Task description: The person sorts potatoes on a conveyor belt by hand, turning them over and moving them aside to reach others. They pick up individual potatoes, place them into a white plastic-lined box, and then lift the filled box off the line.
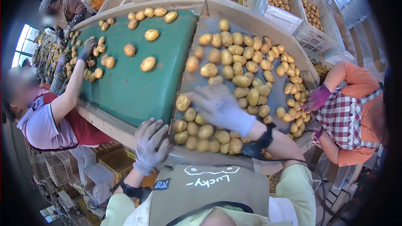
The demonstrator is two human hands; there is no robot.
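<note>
My left hand (pixel 150 144), in a whitish work glove, rests near the wooden edge of the sorting table, fingers spread and nothing in them. My right hand (pixel 220 105), gloved too, reaches over the potatoes on the grey tabletop (pixel 204 27). Its fingers point left, stretched out and somewhat blurred, close to a potato (pixel 183 102) at the table's left side. Several yellow-brown potatoes (pixel 205 131) crowd below this hand, and more (pixel 240 80) are spread beyond it. Whether the right fingers touch any potato is hard to make out.
A green conveyor belt (pixel 125 86) adjoins on the left, carrying scattered potatoes (pixel 148 63). At left, a co-worker's gloved hand (pixel 87 50) reaches over the belt. A purple-gloved co-worker's hand (pixel 317 98) touches potatoes at right. Potato-filled crates (pixel 316 39) stand behind; a yellow crate (pixel 118 162) sits below left.
</note>
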